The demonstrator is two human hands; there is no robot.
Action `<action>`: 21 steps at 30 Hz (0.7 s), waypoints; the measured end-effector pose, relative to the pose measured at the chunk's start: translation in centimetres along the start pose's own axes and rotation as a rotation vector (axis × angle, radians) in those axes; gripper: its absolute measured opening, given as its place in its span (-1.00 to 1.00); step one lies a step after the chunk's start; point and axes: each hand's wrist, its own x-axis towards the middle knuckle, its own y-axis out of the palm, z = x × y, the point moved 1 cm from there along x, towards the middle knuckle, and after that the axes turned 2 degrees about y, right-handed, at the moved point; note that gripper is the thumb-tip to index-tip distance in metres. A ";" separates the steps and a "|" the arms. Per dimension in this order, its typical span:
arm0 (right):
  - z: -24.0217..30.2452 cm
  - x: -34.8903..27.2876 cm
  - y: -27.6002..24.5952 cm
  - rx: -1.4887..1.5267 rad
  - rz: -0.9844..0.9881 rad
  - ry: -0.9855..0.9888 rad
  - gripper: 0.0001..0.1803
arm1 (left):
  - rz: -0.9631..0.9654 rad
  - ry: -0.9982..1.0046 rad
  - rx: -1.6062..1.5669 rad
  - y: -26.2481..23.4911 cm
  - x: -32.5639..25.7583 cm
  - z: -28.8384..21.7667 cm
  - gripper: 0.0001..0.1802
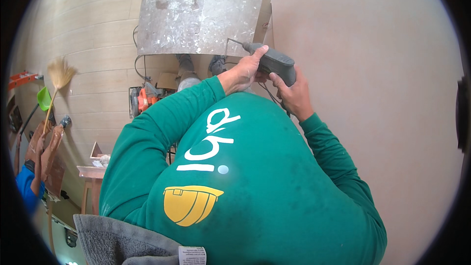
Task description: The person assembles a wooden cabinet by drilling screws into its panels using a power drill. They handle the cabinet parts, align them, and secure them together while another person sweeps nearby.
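A dark grey power drill (275,61) is held between my two hands, its thin bit pointing left over the paint-spattered sheet (196,10). My left hand (245,72) is closed around the front of the drill, behind the chuck, thumb on top. My right hand (295,95) grips its rear handle, with the palm side partly hidden. The bit's tip is over the sheet's near edge, where a thin dark line runs down; whether it touches the sheet I cannot tell. A dark cord (270,93) hangs below the drill.
A wide pale panel (373,93) lies to my right. Below the sheet's edge are my shoes (216,65) and an orange power saw (143,99). At the left, a person in a blue top (27,189) stands near a straw broom (60,74) and a green dustpan (44,99).
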 end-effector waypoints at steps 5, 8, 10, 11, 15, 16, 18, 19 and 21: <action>-0.5 -2.3 1.2 0.250 -0.030 0.221 -0.45 | -0.024 -0.080 0.162 0.1 0.0 0.2 -0.25; -3.3 -3.7 2.6 0.384 -0.149 0.198 -0.52 | -0.008 -0.143 0.305 0.4 0.0 0.4 -0.25; -4.3 -4.1 3.2 0.434 -0.174 0.189 -0.53 | -0.014 -0.165 0.371 0.3 0.5 0.8 -0.25; -4.5 -4.3 3.4 0.462 -0.186 0.187 -0.53 | -0.022 -0.179 0.385 0.5 0.4 0.8 -0.25; -4.0 -4.5 3.5 0.468 -0.195 0.230 -0.53 | -0.059 -0.203 0.412 1.3 -0.5 -0.2 -0.26; -3.9 -4.4 3.4 0.448 -0.184 0.214 -0.52 | -0.071 -0.196 0.409 1.3 -0.7 -0.4 -0.26; -3.5 -4.2 2.9 0.401 -0.168 0.182 -0.50 | -0.038 -0.175 0.314 0.5 0.2 0.5 -0.25; -3.5 -3.9 2.6 0.373 -0.163 0.169 -0.49 | -0.023 -0.166 0.265 0.5 0.2 0.5 -0.24; -3.0 -3.2 2.1 0.316 -0.145 0.133 -0.47 | 0.002 -0.112 0.210 0.2 0.2 0.5 -0.24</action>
